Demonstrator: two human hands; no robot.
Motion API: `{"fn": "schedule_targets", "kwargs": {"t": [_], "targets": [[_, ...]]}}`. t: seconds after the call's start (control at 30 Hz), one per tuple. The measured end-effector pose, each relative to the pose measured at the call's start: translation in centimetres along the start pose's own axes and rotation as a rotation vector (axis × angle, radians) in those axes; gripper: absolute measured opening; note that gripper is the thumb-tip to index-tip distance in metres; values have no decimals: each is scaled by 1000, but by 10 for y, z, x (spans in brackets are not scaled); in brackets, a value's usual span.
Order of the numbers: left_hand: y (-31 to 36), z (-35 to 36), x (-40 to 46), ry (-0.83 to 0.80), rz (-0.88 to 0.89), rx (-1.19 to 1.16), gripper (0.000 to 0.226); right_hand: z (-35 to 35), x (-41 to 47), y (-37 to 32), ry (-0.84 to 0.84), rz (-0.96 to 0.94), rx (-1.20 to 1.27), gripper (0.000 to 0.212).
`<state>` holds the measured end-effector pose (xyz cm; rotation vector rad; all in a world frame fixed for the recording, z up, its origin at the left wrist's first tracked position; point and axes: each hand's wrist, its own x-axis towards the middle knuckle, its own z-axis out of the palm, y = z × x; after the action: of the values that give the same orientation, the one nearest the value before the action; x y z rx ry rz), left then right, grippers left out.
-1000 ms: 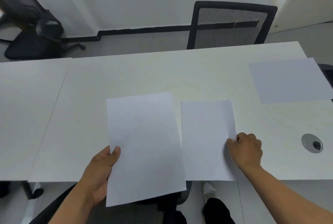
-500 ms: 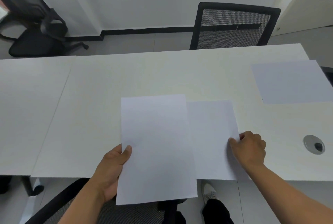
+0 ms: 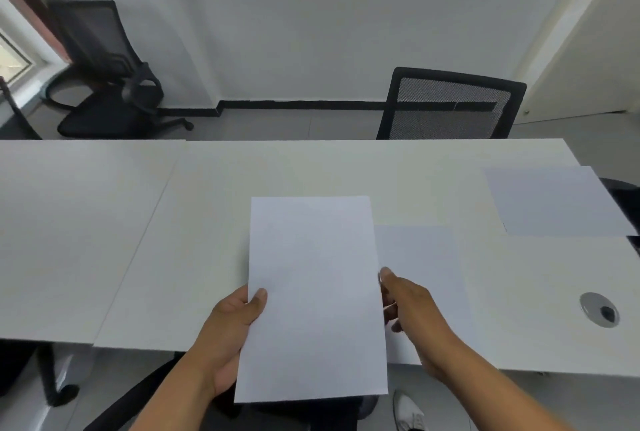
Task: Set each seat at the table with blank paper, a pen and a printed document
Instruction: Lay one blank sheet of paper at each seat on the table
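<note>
My left hand (image 3: 232, 330) grips a stack of blank white paper (image 3: 313, 295) by its left edge, thumb on top, holding it above the near edge of the white table (image 3: 207, 222). A single blank sheet (image 3: 422, 257) lies flat on the table to the right, partly hidden behind the stack. My right hand (image 3: 412, 309) hovers over that sheet, its fingers reaching under the right edge of the stack. Another blank sheet (image 3: 557, 202) lies at the far right end of the table. No pen or printed document is in view.
A black mesh chair (image 3: 450, 105) stands at the table's far side. Another black office chair (image 3: 110, 84) sits in the back left corner. A round cable grommet (image 3: 599, 309) is set in the table at right. A second table (image 3: 69, 222) adjoins on the left.
The stack in my left hand has moved right and now overlaps the flat sheet. My right hand has left that sheet's right edge and come over to the stack's right side. The view has tilted up.
</note>
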<state>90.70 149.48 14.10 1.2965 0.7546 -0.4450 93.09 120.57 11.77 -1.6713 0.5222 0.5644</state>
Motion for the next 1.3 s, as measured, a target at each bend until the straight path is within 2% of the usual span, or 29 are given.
{"fn": "schedule_targets", "kwargs": {"t": [0.13, 0.4, 0.6, 0.8, 0.93, 1.1, 1.3], "targets": [[8, -9, -21, -1, 57, 24, 29, 27, -22, -6, 22, -95, -53, 56], [18, -14, -75, 25, 187, 68, 28, 37, -67, -32, 61, -244, -79, 43], [0, -12, -111, 110, 212, 70, 28, 38, -82, -21, 29, -284, -99, 44], [-13, -26, -143, 175, 218, 84, 28, 52, -105, -3, -40, -302, -31, 35], [-9, -40, -148, 177, 240, 88, 27, 65, -120, -6, -24, -334, -23, 28], [2, -66, -141, 149, 264, 117, 26, 88, -131, -18, 46, -357, -39, 30], [13, -145, -123, 106, 266, 78, 29, 168, -145, -28, 71, -366, -33, 25]]}}
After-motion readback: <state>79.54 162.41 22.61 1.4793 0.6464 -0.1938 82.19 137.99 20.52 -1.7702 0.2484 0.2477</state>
